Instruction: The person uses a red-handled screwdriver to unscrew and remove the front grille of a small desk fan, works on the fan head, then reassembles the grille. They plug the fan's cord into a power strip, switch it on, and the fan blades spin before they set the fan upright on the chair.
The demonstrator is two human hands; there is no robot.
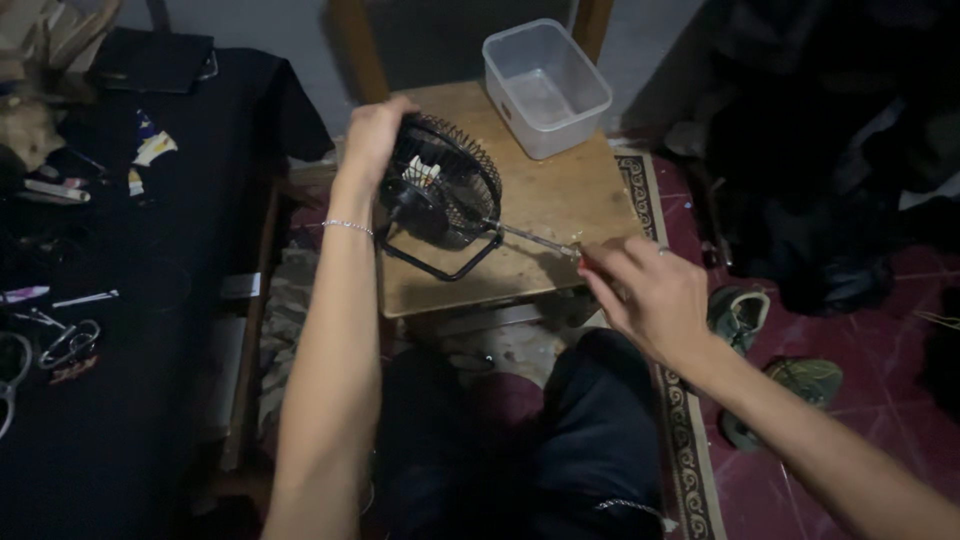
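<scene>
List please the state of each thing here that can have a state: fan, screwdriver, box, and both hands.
fan: upright on the wooden table, held at the cage.
screwdriver: level, tip at the fan's side.
box: open, empty, no lid.
left hand: gripping the fan's cage.
right hand: closed on the screwdriver's handle.

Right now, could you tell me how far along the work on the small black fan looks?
Early, it seems. Done: the black fan stands on the wooden table. In hand: the left hand steadies its wire guard while the right hand holds a screwdriver with its tip at the guard's rim. Left: the guard is still on, and the clear plastic tub looks empty, so no parts seem removed yet.
</scene>
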